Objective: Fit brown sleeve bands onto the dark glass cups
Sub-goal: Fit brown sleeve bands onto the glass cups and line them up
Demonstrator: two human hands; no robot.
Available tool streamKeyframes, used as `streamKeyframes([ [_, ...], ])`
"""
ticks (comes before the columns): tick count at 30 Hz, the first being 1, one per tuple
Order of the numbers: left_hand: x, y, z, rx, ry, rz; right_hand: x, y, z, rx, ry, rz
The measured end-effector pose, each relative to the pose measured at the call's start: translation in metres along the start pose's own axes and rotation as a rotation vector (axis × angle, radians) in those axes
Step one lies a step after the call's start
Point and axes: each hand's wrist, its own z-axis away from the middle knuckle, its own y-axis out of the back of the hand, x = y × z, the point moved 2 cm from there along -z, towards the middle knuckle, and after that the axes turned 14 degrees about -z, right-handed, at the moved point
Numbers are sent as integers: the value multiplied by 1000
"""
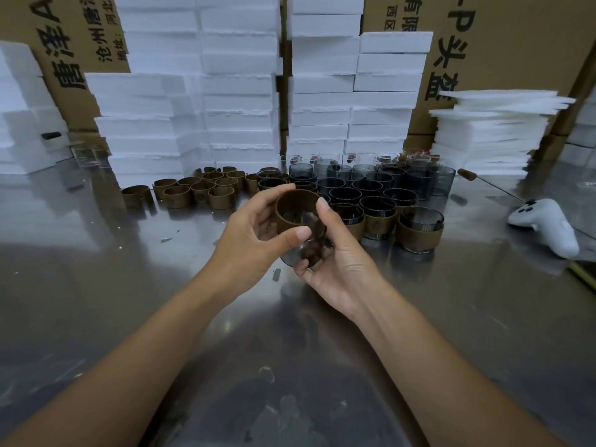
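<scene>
A dark glass cup (300, 250) is held above the steel table, tilted toward me, with a brown sleeve band (295, 209) around its far part. My left hand (254, 233) grips the band and cup from the left, thumb across the glass. My right hand (335, 253) cups the glass from below and right, forefinger on the band's rim. Behind lie several loose brown bands (200, 190) at centre-left. Several bare dark cups (361, 185) stand behind centre-right. Three banded cups (419, 232) stand in front of them.
White foam blocks (238, 91) are stacked along the back, with cardboard boxes (503, 43) behind. A pile of thin foam sheets (493, 133) sits at the right. A white controller (545, 225) lies on the steel table (290, 350) at right, near a thin rod with a brown handle (467, 175).
</scene>
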Motion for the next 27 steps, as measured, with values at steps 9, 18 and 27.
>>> streamKeyframes([
  [9,-7,-1,-1,11,153,201,-2,-3,2,14,34,-41],
  [18,-11,-7,1,-165,351,268,-4,-4,2,10,65,-43],
  [27,-12,-12,3,17,284,226,-6,-3,3,-9,103,4],
])
